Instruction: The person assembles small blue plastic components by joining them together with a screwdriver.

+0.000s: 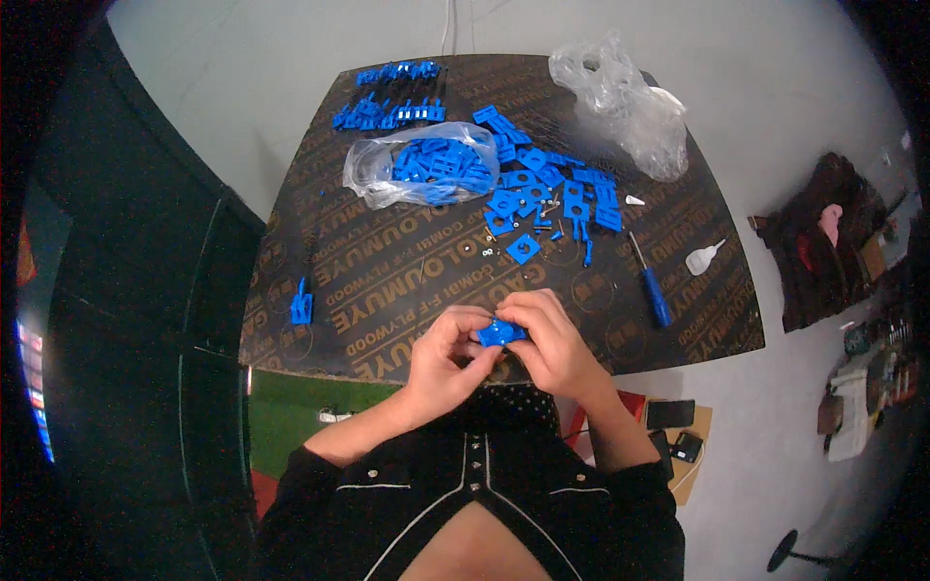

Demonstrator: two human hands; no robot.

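Step in hand, by judgement: two-handed handling of one small blue part (pixel 504 334), held over the near edge of the worktop (pixel 387 300). Left hand (pixel 449 356) and right hand (pixel 545 344) meet at it, fingers of both drawn in narrow and pinching it from either side; whether a smaller piece sits between them cannot be told, as the fingers cover much of it. Next move, as judged: calls for a steady hold by one hand and fine fingertip control by the other, the part being small and mostly covered. Worktop: dark board with tan print. Beyond the hands, a loose pile (pixel 533 194) of blue pieces, with small metal bits (pixel 488 253) near its close side; left of the pile, a clear bag (pixel 371 179) of similar pieces. Far left corner: rows (pixel 387 114) of blue pieces. Near left: a single clip (pixel 301 308), well apart. Right: blue-handled screwdriver (pixel 656 293), white bottle (pixel 705 259), white cap (pixel 635 200); far right, crumpled plastic (pixel 630 121). Room: pale wall (pixel 232 107), dark panels (pixel 107 300) at left, green mat (pixel 291 392) below, dark cloth (pixel 819 261) at right.
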